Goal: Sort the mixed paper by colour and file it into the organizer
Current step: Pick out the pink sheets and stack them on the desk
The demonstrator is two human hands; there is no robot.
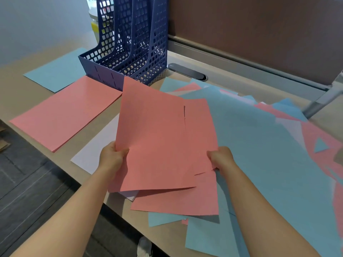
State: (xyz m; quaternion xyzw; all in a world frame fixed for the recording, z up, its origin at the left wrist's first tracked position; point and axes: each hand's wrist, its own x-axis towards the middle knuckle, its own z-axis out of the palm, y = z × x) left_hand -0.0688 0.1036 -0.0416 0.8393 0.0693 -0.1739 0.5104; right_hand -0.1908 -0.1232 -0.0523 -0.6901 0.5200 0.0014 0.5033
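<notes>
My left hand pinches the left edge of a pink sheet held tilted above the desk. My right hand grips a second pink sheet that lies partly behind the first. Under them a mixed pile of blue paper and pink paper spreads over the right side of the desk. A sorted pink stack lies flat at the left, a blue stack behind it, and a white sheet nearer me. The blue mesh organizer stands upright at the back, its slots showing no paper.
A dark oval cable grommet sits in the desk to the right of the organizer. A brown partition panel bounds the desk's far side. A grey metal leg slants at the right. The desk's front edge runs diagonally past dark floor.
</notes>
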